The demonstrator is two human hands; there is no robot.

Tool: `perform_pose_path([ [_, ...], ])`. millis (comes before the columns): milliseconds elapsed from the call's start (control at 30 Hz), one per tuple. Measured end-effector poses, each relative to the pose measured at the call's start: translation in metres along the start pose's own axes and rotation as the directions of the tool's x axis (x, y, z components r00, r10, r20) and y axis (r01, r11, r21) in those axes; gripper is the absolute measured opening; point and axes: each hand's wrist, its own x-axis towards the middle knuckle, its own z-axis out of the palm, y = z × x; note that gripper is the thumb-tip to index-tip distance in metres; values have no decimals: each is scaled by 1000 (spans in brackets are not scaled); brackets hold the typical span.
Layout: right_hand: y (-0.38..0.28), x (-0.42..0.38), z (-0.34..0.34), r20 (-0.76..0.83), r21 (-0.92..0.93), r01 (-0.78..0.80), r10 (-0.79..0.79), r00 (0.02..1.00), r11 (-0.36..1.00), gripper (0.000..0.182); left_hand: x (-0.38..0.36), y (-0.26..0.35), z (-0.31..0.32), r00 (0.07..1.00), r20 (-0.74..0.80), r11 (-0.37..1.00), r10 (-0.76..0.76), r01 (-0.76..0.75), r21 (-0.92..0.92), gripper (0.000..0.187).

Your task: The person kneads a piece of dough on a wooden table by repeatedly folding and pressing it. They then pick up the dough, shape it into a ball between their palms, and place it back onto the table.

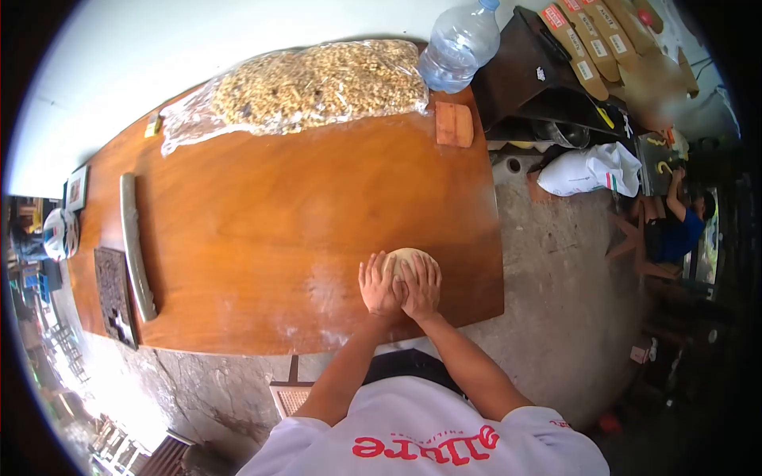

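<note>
Left grip (382,287) and right grip (421,289) spread over dough (410,255).

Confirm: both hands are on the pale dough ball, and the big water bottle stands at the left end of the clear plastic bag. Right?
Not quite: the head view shows the big water bottle at the right end of the clear plastic bag. The left hand and right hand are both on the pale dough ball.

The white shirt (413,408) reads "allure" in red; smaller, "PHILIPPINES".
</note>
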Motion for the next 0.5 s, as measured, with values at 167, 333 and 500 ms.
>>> perform_pose_path([
  [167,32,96,20,94,-8,-59,59,994,998,40,101,-21,16,992,124,995,13,-25,97,49],
  [333,51,202,48,-9,40,-130,130,991,991,35,183,-26,35,968,-100,951,-230,245,191,44],
  [500,92,263,93,275,656,-393,282,919,644,37,204,-36,44,938,-143,943,-316,327,59,46],
])
